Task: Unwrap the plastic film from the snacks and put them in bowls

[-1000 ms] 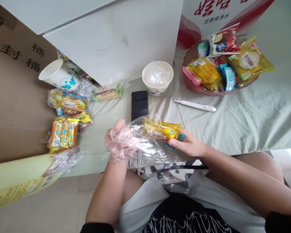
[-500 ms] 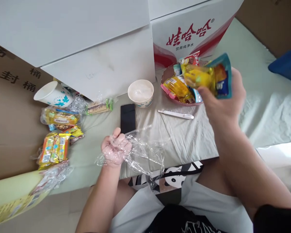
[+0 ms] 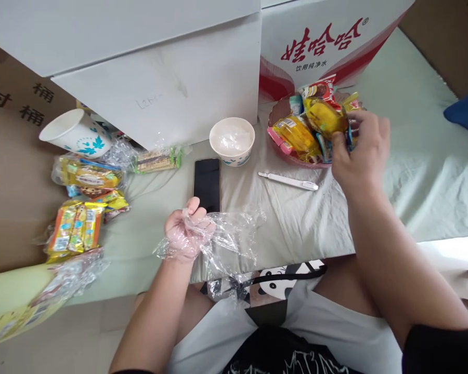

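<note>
My left hand [image 3: 189,234] is closed around a crumpled clear plastic bag [image 3: 234,244], which trails to the right over the cloth and my lap. My right hand [image 3: 362,150] grips a yellow snack packet [image 3: 325,117] at its right end. That packet rests over the pink bowl [image 3: 286,156], among other wrapped snacks; whether it touches them I cannot tell. In the bowl lie a yellow packet [image 3: 294,137] and a red packet [image 3: 322,91]. A black phone [image 3: 207,182] lies just beyond my left hand.
A paper cup [image 3: 232,143] with clear plastic inside stands beyond the phone. Right of it lies a white pen-like cutter [image 3: 288,181]. On the left are a tilted paper cup [image 3: 76,134], a stick-snack pack [image 3: 158,160] and yellow packets [image 3: 76,228]. White boxes [image 3: 159,88] stand behind.
My right hand has lowered the yellow packet from above the bowl down onto the pile in it. My left hand still holds the plastic bag. The view has shifted slightly.
</note>
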Demonstrator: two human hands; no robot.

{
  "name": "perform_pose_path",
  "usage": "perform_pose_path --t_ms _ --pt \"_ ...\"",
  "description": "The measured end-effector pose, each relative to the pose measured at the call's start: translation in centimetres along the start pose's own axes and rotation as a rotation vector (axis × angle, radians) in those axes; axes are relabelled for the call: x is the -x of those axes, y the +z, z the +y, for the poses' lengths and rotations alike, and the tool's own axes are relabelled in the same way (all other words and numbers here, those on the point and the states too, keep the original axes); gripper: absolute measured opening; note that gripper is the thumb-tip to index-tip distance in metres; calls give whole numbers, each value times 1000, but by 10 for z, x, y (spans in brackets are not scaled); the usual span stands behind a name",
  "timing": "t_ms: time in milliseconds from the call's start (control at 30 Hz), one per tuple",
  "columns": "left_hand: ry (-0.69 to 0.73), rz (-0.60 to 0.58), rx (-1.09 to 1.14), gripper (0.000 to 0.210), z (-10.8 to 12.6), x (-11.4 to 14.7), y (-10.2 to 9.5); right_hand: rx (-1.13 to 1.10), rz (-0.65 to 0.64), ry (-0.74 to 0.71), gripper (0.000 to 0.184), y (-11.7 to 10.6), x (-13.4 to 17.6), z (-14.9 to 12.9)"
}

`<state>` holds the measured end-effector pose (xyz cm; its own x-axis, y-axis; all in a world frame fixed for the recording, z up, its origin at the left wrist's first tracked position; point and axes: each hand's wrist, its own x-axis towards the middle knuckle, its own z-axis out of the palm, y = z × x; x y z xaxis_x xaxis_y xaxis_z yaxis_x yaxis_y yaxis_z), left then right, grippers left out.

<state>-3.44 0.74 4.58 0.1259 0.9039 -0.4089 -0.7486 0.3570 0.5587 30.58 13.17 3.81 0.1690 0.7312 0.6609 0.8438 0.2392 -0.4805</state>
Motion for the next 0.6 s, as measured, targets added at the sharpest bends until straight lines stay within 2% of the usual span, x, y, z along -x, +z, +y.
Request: perform_pose_path --t_ms 33,100,200,267,333,400,500,567,600 --pt "2 -3 0 38 0 1 0 -17 8 0 35 2 0 -1" --pt "10 -16 -1 37 0 3 1 -43 107 -11 33 1 -1 -2" --pt "20 -39 9 36 0 5 4 -56 309 -74 31 -17 -5 -3" --pt "20 -44 21 36 2 6 5 -58 322 -160 30 -32 -14 -10" --pt "15 -37 35 36 3 7 6 -31 224 -232 30 -41 -31 -25" --pt "11 -41 52 34 4 7 5 50 64 -274 25 -39 -54 -44" --pt "20 -98 86 30 4 8 2 186 -240 -232 21 -16 -95 -64" --pt "32 -139 100 28 4 9 0 209 -367 -213 16 4 -120 -70" --pt "37 -150 100 27 4 9 -2 120 -400 -232 26 11 -128 -73"
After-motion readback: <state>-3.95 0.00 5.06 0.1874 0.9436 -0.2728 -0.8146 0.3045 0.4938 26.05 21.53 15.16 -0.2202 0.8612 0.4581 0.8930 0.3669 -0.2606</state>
